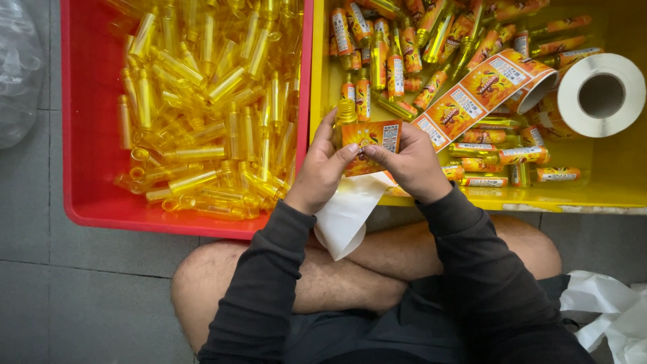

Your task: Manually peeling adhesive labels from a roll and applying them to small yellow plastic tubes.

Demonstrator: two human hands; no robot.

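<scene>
The left hand (320, 168) is closed around a small yellow bottle (346, 114). The right hand (412, 165) pinches the orange label (373, 138) on it.

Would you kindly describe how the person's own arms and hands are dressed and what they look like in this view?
Both arms wear long dark charcoal sleeves of soft knit fabric, snug and creased, ending at the wrists. The left hand and right hand are bare: no gloves, rings, watch or markings visible. Fingernails look short and plain.
</scene>
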